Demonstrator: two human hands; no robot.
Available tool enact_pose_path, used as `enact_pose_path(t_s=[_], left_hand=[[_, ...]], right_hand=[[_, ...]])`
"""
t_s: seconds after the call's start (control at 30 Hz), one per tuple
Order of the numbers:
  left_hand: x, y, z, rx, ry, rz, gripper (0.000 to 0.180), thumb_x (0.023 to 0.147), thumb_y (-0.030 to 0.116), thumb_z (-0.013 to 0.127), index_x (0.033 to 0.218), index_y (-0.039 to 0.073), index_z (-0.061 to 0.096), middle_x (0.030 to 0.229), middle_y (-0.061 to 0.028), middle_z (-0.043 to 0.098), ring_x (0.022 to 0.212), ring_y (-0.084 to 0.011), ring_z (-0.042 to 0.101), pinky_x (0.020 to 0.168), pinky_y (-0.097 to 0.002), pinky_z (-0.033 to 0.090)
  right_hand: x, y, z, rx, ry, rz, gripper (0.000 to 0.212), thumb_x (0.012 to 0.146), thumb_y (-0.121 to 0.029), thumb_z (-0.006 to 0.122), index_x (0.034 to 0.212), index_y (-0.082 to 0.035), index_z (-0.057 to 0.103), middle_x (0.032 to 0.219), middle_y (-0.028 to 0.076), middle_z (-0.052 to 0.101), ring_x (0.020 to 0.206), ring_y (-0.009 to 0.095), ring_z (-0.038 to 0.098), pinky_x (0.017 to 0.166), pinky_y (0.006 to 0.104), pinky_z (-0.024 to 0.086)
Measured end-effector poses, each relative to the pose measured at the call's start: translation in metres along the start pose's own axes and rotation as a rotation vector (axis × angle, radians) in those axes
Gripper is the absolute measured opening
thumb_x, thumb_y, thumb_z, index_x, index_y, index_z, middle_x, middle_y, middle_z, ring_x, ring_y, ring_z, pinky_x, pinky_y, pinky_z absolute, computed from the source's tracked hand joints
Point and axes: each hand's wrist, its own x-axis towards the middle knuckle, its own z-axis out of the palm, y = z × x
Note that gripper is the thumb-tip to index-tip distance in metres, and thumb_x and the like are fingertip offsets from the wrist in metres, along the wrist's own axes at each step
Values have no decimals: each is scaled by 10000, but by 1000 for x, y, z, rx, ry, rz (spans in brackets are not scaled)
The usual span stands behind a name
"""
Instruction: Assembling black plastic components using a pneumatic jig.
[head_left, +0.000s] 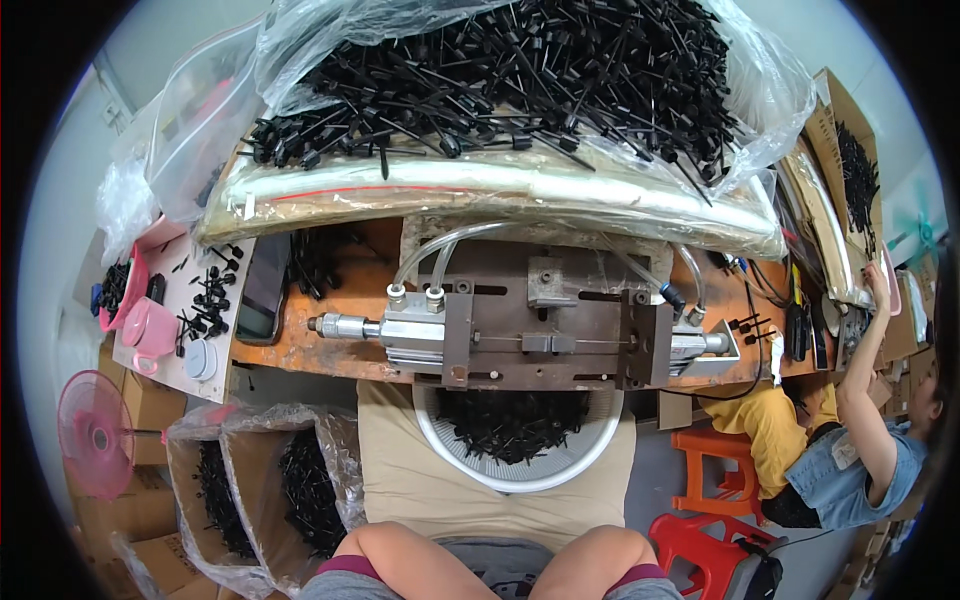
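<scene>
Neither of my hands shows; both bent arms (400,562) appear at the lower edge, with the hands out of sight below it. In front of me a dark metal fixture (545,362) with a silver air cylinder (415,335) on the left and another silver cylinder (690,350) on the right is set on the orange bench (290,355). Clear air hoses (430,240) run to it. A white plastic basket (520,485), holding many thin black plastic parts (515,425), sits over my lap, partly under the fixture's near edge.
Black stemmed parts (520,70) are heaped on plastic behind the fixture. A pink mug (150,330), a white-lidded jar (201,360) and loose parts stand left. Lined cartons (250,490) and a pink fan (97,435) are lower left. A co-worker (870,450) sits right, near stools (705,550).
</scene>
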Motion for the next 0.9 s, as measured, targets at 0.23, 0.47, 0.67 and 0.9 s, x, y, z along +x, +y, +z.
enact_pose_path(t_s=[0.23, 0.47, 0.67, 0.9], left_hand=[[12, -37, -70, 348, -466, 61, 492, 1030, 397, 317, 1411, 104, 423, 1447, -100, 387, 1205, -251, 514, 1007, -393, 400], [10, -66, -151, 634, -839, 152, 678, 1001, 543, 274, 1484, 66, 279, 1490, -282, 212, 1039, -366, 616, 828, -424, 533], [7, -65, -173, 494, -1102, -30, 667, 1009, 525, 309, 1491, 65, 285, 1475, -319, 176, 955, -414, 655, 754, -430, 563], [10, -62, -183, 477, -1220, -128, 574, 1005, 414, 442, 1431, 39, 359, 1454, -318, 216, 944, -383, 668, 764, -415, 542]], right_hand=[[7, 12, -19, -243, -304, 200, 366, 814, -138, 564, 1173, -79, 535, 1243, 105, 529, 1096, 262, 477, 933, 442, 338], [76, 75, -46, -779, -497, 31, 298, 694, 61, 689, 982, -5, 658, 1045, 146, 687, 886, 285, 642, 782, 382, 477], [155, 190, -56, -1025, -741, 233, 259, 751, 36, 607, 998, -37, 637, 1011, 106, 647, 993, 313, 609, 848, 410, 492], [184, 241, -31, -1375, -1103, 394, 332, 709, -28, 637, 1040, -21, 668, 1033, 161, 667, 1037, 331, 630, 888, 421, 521]])
